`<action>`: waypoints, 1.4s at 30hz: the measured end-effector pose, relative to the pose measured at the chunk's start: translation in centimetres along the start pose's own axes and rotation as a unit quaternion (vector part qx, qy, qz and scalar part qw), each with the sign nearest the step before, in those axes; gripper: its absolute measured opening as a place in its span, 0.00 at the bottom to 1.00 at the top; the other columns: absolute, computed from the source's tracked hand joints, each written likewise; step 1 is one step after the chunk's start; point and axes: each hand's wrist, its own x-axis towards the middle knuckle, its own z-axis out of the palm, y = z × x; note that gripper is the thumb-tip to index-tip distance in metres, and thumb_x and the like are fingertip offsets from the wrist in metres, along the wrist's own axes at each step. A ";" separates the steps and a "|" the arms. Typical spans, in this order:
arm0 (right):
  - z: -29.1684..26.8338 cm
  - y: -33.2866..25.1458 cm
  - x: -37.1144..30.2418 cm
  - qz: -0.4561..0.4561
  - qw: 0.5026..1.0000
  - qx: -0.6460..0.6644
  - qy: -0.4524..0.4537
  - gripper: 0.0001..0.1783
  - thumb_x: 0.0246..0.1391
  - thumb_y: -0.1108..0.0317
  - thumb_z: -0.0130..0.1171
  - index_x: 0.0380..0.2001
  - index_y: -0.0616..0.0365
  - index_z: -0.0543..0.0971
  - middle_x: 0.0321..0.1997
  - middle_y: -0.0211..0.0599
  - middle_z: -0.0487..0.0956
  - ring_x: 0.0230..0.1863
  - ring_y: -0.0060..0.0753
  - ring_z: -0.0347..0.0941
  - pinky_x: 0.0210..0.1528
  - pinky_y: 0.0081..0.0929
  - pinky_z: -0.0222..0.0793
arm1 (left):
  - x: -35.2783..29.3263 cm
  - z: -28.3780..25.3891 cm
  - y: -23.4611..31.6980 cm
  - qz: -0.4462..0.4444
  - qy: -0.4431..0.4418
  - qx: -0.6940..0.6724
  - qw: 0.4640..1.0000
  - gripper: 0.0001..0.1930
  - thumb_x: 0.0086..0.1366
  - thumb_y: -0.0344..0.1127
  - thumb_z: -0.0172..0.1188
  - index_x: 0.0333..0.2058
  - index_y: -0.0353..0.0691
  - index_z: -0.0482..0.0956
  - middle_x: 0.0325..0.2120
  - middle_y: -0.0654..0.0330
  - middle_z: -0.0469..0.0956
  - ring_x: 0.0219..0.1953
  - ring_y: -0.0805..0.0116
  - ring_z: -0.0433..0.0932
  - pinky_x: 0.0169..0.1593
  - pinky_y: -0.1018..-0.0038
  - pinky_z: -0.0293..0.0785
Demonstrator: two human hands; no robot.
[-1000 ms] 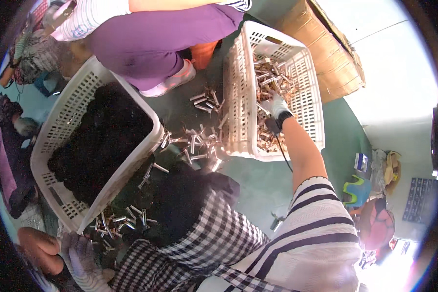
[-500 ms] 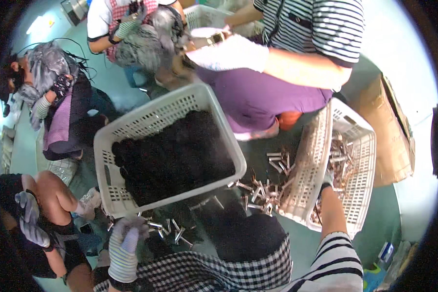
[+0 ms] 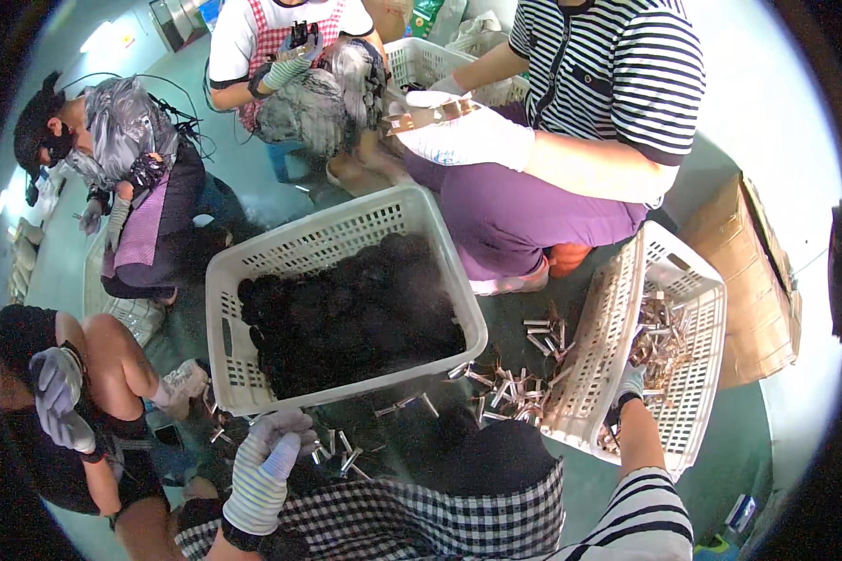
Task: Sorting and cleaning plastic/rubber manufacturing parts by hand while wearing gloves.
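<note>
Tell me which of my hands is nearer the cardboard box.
Right: the right hand is in the basket beside the box; the left hand is farther off, by the other basket.

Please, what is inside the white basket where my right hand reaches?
Inside the white basket lies a heap of small, silvery and coppery tube-like pieces. Your gloved right hand is among them. The top pieces cover whatever lies deeper.
</note>
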 end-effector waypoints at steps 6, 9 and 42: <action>-0.4 -1.8 -2.9 -0.233 0.768 -0.595 -0.043 0.30 0.53 0.65 0.58 0.59 0.60 0.64 0.60 0.63 0.66 0.59 0.54 0.67 0.57 0.40 0.63 | -0.5 -0.7 -0.2 -0.003 0.017 -0.007 1.000 0.13 0.67 0.31 0.50 0.48 0.32 0.71 0.43 0.54 0.75 0.43 0.67 0.77 0.50 0.71 0.75; -1.4 1.0 1.0 -0.288 0.782 -0.550 -0.055 0.20 0.47 0.67 0.62 0.44 0.60 0.73 0.47 0.59 0.73 0.47 0.50 0.71 0.47 0.39 0.68 | -1.3 0.1 1.4 0.012 0.030 0.016 0.999 0.13 0.67 0.31 0.51 0.48 0.32 0.72 0.42 0.54 0.76 0.43 0.68 0.77 0.48 0.73 0.75; -7.7 -21.5 -46.9 -0.733 0.652 -0.110 -0.158 0.17 0.40 0.80 0.60 0.37 0.54 0.74 0.38 0.34 0.71 0.37 0.28 0.70 0.38 0.22 0.67 | -9.0 -12.9 1.9 0.261 0.010 -0.266 0.928 0.14 0.67 0.32 0.52 0.50 0.35 0.73 0.43 0.56 0.78 0.44 0.68 0.78 0.51 0.73 0.74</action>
